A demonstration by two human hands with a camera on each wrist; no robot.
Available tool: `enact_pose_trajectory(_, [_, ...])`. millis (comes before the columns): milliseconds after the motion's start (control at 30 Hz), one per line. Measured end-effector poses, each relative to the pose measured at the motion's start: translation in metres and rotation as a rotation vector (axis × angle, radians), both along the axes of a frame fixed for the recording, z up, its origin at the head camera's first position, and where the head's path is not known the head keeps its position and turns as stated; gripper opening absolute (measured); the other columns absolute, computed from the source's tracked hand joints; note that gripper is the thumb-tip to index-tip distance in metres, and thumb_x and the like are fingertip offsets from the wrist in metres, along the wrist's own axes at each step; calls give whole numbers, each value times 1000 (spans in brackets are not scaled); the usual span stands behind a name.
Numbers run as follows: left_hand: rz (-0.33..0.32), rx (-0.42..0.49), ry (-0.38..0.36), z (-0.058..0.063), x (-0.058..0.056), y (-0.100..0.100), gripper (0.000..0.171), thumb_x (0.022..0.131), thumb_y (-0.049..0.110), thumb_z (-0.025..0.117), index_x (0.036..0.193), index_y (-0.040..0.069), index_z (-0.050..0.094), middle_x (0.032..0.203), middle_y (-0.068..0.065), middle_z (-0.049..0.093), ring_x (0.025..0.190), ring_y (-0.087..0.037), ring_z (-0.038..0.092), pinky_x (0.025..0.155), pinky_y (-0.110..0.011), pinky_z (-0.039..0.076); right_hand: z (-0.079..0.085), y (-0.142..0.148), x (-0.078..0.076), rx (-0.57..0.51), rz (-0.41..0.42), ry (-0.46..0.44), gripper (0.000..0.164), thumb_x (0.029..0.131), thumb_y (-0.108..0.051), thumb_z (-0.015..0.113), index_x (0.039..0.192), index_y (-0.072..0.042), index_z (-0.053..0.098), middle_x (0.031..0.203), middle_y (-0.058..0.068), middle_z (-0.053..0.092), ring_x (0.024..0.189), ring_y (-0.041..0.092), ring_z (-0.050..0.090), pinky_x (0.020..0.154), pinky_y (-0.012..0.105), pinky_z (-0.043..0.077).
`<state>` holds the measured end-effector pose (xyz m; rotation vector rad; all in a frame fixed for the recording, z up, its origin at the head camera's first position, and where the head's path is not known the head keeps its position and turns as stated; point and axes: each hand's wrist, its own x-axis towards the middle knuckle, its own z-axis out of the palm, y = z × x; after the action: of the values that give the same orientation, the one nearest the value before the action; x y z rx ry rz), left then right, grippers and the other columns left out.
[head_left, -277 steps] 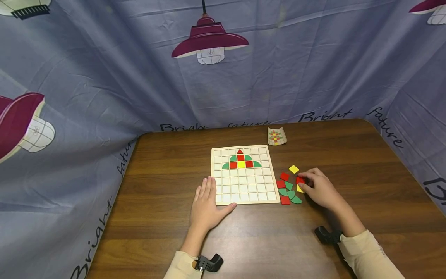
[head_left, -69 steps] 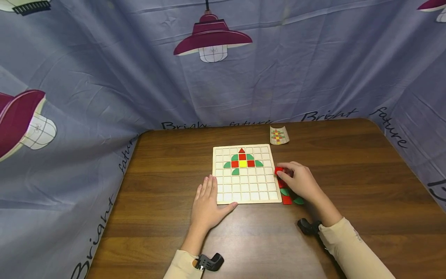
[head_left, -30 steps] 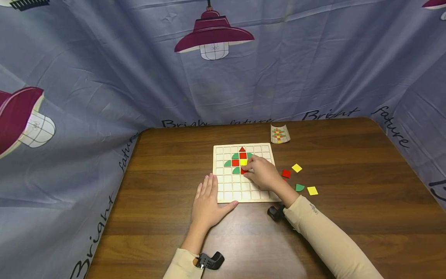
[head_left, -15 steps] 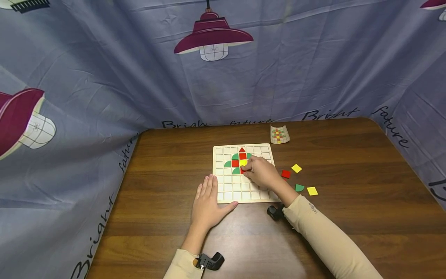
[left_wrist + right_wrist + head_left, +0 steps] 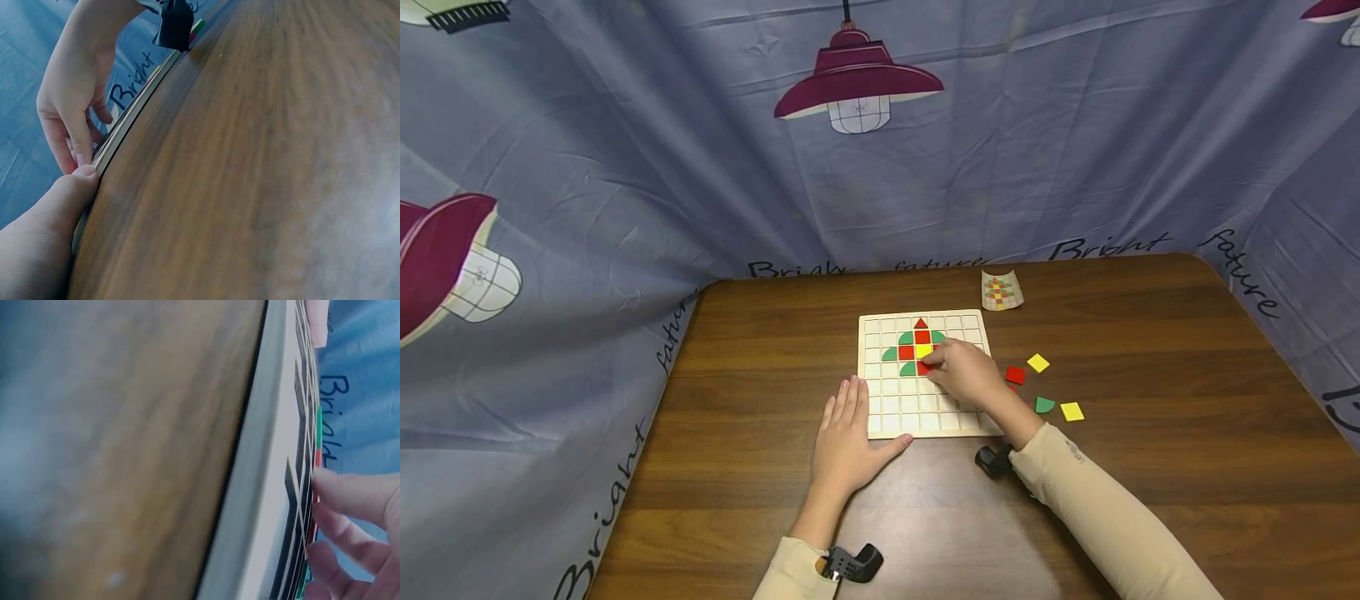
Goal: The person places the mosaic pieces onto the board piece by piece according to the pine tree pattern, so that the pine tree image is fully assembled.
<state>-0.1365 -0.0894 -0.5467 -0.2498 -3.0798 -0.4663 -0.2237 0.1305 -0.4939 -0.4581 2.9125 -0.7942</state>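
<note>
Blue-grey curtain [image 5: 700,192] printed with red lamps [image 5: 859,75] hangs behind and beside my brown wooden table [image 5: 745,408], where the pale gridded board [image 5: 891,408] lies flat in front of me.

What has just changed is the row below the yellow square [image 5: 923,352]. A couple of seconds ago it held only a green quarter-round [image 5: 908,369], and my right hand [image 5: 968,371] was over the pieces beside the board. Now that hand is over the grid, pinching a red square [image 5: 922,368] between thumb and finger, directly under the yellow one and beside the green. I can't tell whether it has settled fully into its cell. For the work, I judge this to be one more piece brought to the pattern under the red triangle [image 5: 921,324]; my hand hides some of the right side.

My left hand [image 5: 845,447] hasn't moved: it lies flat and gripping nothing, fingers at the board's left edge, thumb along the near edge, apparently steadying it.

Right of the board I see a loose red square [image 5: 1015,375], a loose yellow square [image 5: 1038,362], another yellow one [image 5: 1072,412] and a loose green piece [image 5: 1045,405]. Beyond the board's far right corner sits a curled card [image 5: 1002,291] with a coloured pattern.
</note>
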Motion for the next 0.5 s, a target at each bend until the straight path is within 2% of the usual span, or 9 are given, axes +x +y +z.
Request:
enact_pose_trajectory(67, [1, 0, 3, 0, 0, 0, 116, 79, 88, 42, 159, 9, 19, 167, -7, 16, 156, -21, 12, 127, -43, 14, 1, 2, 3, 10, 1, 25, 28, 87, -20, 76, 114, -14, 76, 118, 6, 72, 120, 30, 63, 94, 50, 54])
enact_pose_trajectory(133, [3, -1, 3, -1, 0, 0, 116, 78, 89, 41, 159, 9, 19, 167, -7, 16, 156, -21, 12, 127, -43, 14, 2, 4, 6, 12, 6, 49, 28, 87, -20, 76, 114, -13, 76, 113, 6, 72, 106, 27, 66, 85, 47, 56])
enact_pose_trajectory(267, [4, -2, -1, -1, 0, 0, 117, 78, 90, 40, 159, 9, 18, 167, -7, 15, 156, -21, 12, 127, -43, 14, 11, 15, 18, 5, -10, 65, 31, 88, -22, 76, 117, -13, 74, 103, 4, 70, 85, 21, 63, 70, 39, 52])
enact_pose_trajectory(500, [1, -2, 2, -2, -1, 0, 117, 78, 91, 38, 159, 9, 17, 168, -7, 15, 156, -20, 11, 127, -43, 14, 20, 60, 38, 13, -71, 99, 34, 88, -25, 76, 119, -11, 72, 98, 4, 69, 79, 19, 60, 61, 31, 45])
